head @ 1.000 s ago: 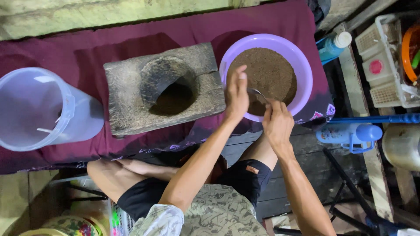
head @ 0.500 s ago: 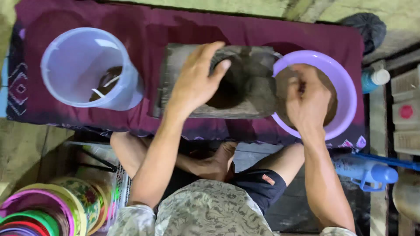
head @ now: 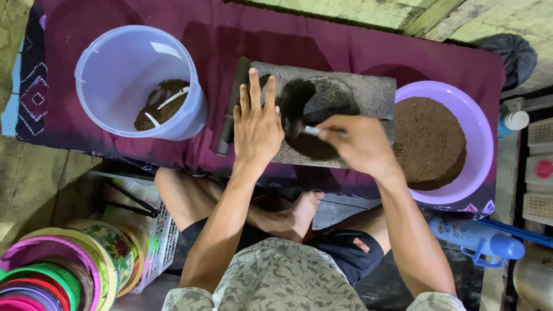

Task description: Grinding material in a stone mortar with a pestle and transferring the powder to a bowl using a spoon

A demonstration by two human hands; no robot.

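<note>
both hands over stone mortar [head: 368, 95]: left hand [head: 256, 124] flat, released; right hand [head: 360, 144] grasping spoon [head: 308, 130].

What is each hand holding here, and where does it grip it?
The right hand pinches a metal spoon by its handle, bowl end down in the stone mortar. The left hand holds nothing; it lies flat on the mortar's left edge.

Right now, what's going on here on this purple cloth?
A seated person is working at a stone mortar. The left hand lies flat on its left edge, and the right hand holds a metal spoon over the hollow, which has dark brown powder in it. A purple basin of the same powder sits on the right, a clear plastic bucket with a little powder on the left.
</note>
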